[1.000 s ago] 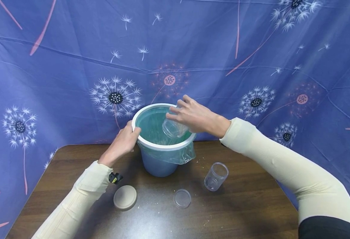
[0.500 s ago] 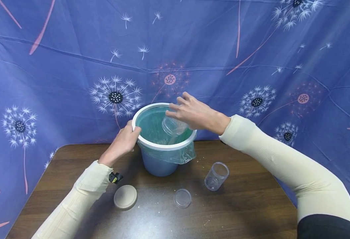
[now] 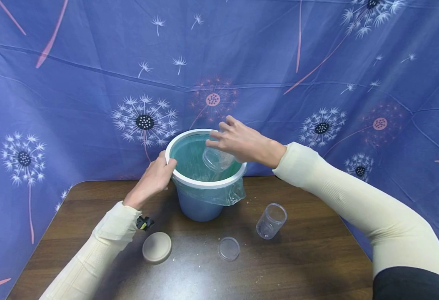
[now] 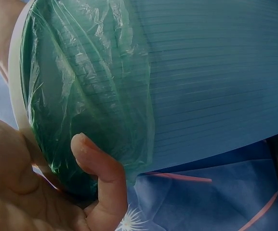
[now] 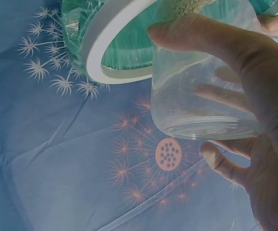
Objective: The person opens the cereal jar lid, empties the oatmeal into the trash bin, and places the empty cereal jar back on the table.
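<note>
A blue trash bin (image 3: 200,207) with a white rim and a green plastic liner (image 3: 187,156) stands at the table's back. My left hand (image 3: 153,180) grips the rim on its left side; in the left wrist view a bent finger (image 4: 100,161) lies against the liner. Over the bin's mouth, my right hand (image 3: 243,142) holds a clear jar (image 5: 196,103) tipped mouth-down into the bin. In the right wrist view the thumb and fingers wrap its wall, and beige crumbly grains (image 5: 184,6) show near its mouth, beyond the thumb.
A second clear jar (image 3: 271,221) stands on the brown table (image 3: 302,258) to the right. A clear round lid (image 3: 228,249) and a beige round lid (image 3: 157,248) lie in front of the bin. Small white crumbs dot the tabletop. A patterned blue cloth (image 3: 264,54) hangs behind.
My right hand and the tipped jar have shifted very slightly left over the bin. The left hand keeps its grip on the rim, and the lids and standing jar stay put.
</note>
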`<state>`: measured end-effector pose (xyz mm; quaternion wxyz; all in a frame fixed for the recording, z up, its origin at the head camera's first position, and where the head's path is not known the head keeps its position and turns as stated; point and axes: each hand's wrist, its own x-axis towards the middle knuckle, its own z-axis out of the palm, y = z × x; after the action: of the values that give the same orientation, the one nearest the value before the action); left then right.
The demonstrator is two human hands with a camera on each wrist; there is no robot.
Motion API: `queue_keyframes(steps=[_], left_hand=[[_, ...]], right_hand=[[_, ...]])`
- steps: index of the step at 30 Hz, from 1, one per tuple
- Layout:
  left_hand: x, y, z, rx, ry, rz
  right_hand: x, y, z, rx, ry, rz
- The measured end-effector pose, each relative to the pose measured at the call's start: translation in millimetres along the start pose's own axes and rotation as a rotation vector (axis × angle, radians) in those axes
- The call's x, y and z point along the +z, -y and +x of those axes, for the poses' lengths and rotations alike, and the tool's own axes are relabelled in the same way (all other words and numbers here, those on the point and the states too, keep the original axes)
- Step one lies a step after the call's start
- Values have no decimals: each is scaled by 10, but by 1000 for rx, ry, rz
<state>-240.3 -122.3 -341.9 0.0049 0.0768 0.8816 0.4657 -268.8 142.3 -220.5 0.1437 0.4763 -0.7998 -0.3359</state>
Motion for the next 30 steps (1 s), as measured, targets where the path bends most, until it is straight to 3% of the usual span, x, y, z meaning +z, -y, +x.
queue_keyframes(steps=[11, 30], left_hand=[[1, 3, 0, -1, -2, 1], [-5, -4, -6, 5, 0, 5]], right_hand=[[-9, 10, 35, -25, -12, -18], [-101, 41, 175, -65, 77, -81]])
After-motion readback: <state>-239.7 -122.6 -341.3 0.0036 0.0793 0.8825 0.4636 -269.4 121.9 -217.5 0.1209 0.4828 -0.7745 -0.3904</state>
